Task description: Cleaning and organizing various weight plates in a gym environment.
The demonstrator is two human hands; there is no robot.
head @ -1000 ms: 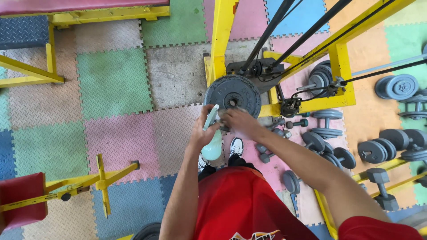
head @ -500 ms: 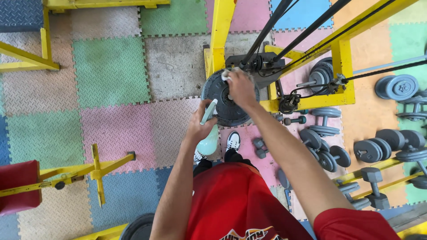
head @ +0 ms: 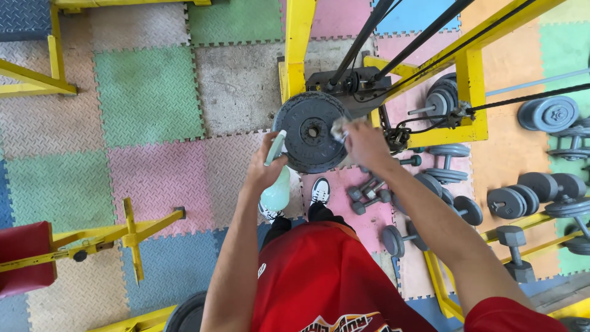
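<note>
My left hand (head: pixel 265 165) grips a pale green spray bottle (head: pixel 276 184), its nozzle pointing up beside a dark round weight plate (head: pixel 307 132). The plate hangs on a yellow cable machine (head: pixel 298 43) in front of me. My right hand (head: pixel 364 142) presses a small white cloth (head: pixel 338 128) against the plate's right side, near its centre hole. I wear a red shirt and black-and-white shoes, seen below my arms.
Coloured foam floor tiles (head: pixel 147 92) cover the ground. Several grey dumbbells (head: pixel 528 193) lie at the right, some on a yellow rack. A yellow frame with a red pad (head: pixel 24 258) stands at lower left. Black cables (head: pixel 424 31) run up to the right.
My right hand with the cloth has shifted across the plate, from its upper part toward its right side. The left hand keeps holding the bottle. The view has shifted slightly.
</note>
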